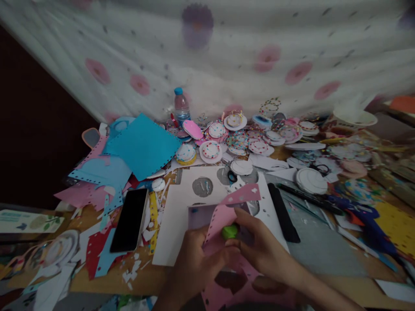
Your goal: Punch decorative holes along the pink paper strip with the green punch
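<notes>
My left hand (pixel 202 259) grips a sheet of pink paper (pixel 223 216) by its edge. Rows of small punched holes run along the strip, and larger cut-outs show lower down. In my right hand (pixel 259 239) a small green craft punch (pixel 230 232) is pinched between thumb and fingers, against the pink paper; its underside is hidden. Beneath both hands lie a shallow pale box (pixel 197 218) and a white sheet (pixel 171 229) with round cut-outs.
A black phone (pixel 129 220) lies left, beside blue paper (pixel 144 144) and scraps. Layered white paper discs with beads (pixel 211 150) crowd the back, near a water bottle (pixel 182 106). Right are a black case (pixel 282 214), a pen (pixel 309 198) and yellow paper (pixel 397 226).
</notes>
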Tool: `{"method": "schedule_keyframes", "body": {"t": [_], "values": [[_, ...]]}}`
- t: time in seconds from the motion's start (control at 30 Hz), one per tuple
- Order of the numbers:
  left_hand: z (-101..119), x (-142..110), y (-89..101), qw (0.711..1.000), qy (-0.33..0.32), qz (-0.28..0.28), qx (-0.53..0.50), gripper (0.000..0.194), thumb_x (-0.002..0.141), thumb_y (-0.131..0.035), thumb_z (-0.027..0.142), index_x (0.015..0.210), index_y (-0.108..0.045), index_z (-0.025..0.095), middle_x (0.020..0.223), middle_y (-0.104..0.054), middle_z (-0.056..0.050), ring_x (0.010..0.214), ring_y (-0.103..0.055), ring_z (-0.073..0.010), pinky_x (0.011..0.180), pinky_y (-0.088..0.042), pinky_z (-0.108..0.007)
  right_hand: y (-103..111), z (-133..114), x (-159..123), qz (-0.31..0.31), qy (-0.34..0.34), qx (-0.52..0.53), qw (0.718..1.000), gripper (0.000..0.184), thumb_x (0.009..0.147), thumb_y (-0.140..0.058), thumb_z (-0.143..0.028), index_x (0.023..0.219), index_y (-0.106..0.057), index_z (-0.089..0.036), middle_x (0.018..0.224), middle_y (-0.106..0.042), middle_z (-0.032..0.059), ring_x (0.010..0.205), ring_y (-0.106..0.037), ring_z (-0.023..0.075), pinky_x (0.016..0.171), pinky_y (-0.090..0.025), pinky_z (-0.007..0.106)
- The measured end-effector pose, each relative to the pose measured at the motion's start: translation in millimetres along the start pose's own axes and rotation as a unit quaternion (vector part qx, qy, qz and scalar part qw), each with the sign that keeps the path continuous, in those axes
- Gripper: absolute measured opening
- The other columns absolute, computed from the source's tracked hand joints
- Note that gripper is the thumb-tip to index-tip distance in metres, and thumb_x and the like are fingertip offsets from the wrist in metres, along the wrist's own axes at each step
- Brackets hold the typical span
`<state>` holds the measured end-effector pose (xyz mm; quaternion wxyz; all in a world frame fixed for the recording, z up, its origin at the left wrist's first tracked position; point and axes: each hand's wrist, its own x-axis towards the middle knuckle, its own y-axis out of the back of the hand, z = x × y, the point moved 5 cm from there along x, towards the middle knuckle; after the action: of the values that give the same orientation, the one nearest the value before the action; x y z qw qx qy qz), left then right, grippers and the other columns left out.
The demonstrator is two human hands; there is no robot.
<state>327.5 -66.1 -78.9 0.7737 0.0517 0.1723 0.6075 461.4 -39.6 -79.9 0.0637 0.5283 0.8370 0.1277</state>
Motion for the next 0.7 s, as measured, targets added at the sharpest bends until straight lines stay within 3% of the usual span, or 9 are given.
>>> {"method": "schedule_keyframes", "body": {"t": [0.13,0.23,0.3,0.37,0.43,0.5,0.7], "values": [[-2.0,-1.4,9.7,0.995,-0.001,0.062,0.078,0.029,0.088,-0.051,0.038,0.070,-0.060,0.018,0.062,-0.057,0.001,0.063,-0.054,-0.0152,0.058,-0.039,-0.023,5.0,-3.9,2.2,-0.050,-0.003,0.007,0.999,0.012,0.084,-0.062,-0.031,0.088,-0.060,-0.019,0.089,-0.062,0.0036,0.085,-0.057,0.0196,0.081,-0.046,0.033],[-5.0,-3.0,20.1,0.987,0.014,0.122,0.106,0.044,0.091,-0.042,0.043,0.054,-0.039,0.020,0.050,-0.037,0.005,0.052,-0.041,-0.0123,0.051,-0.030,-0.024,13.6,-1.5,0.7,-0.058,-0.040,-0.008,0.997,0.025,0.087,-0.059,-0.037,0.106,-0.060,-0.022,0.098,-0.066,0.0046,0.090,-0.060,0.0205,0.082,-0.048,0.034],[-7.6,-2.1,23.4,0.989,0.024,0.121,0.085,0.045,0.091,-0.042,0.045,0.055,-0.031,0.021,0.050,-0.029,0.006,0.050,-0.034,-0.0109,0.049,-0.026,-0.024,19.3,0.2,0.0,-0.047,-0.033,-0.059,0.997,0.028,0.089,-0.057,-0.035,0.114,-0.058,-0.023,0.105,-0.066,0.0063,0.096,-0.060,0.0220,0.084,-0.048,0.037],[-9.6,-0.7,25.2,0.991,0.031,0.114,0.056,0.043,0.091,-0.042,0.045,0.058,-0.030,0.021,0.052,-0.026,0.007,0.050,-0.030,-0.0101,0.049,-0.025,-0.023,21.8,0.1,-0.2,-0.040,0.016,-0.148,0.988,0.029,0.088,-0.057,-0.028,0.117,-0.057,-0.023,0.113,-0.064,0.0086,0.105,-0.056,0.0254,0.092,-0.043,0.043],[-10.4,0.0,26.9,0.991,0.034,0.119,0.044,0.041,0.091,-0.044,0.044,0.059,-0.033,0.020,0.054,-0.028,0.006,0.052,-0.031,-0.0100,0.050,-0.026,-0.023,20.9,0.3,-1.2,-0.043,0.069,-0.224,0.971,0.029,0.086,-0.059,-0.022,0.115,-0.059,-0.022,0.116,-0.063,0.0096,0.111,-0.052,0.0288,0.097,-0.037,0.050],[-10.5,0.0,26.9,0.991,0.035,0.121,0.039,0.037,0.090,-0.047,0.042,0.062,-0.041,0.019,0.056,-0.034,0.006,0.055,-0.035,-0.0105,0.052,-0.030,-0.022,20.5,3.0,-2.5,-0.048,0.081,-0.235,0.967,0.027,0.086,-0.060,-0.023,0.113,-0.059,-0.022,0.114,-0.063,0.0094,0.111,-0.051,0.0290,0.098,-0.036,0.050],[-6.8,0.0,24.8,0.991,0.002,0.130,-0.024,0.019,0.084,-0.057,0.033,0.085,-0.065,0.016,0.077,-0.066,-0.001,0.076,-0.059,-0.0167,0.069,-0.046,-0.022,29.3,12.9,-4.3,0.003,-0.039,-0.018,0.999,0.030,0.085,-0.061,-0.037,0.111,-0.055,-0.024,0.106,-0.063,0.0070,0.100,-0.059,0.0225,0.087,-0.047,0.037]]}}
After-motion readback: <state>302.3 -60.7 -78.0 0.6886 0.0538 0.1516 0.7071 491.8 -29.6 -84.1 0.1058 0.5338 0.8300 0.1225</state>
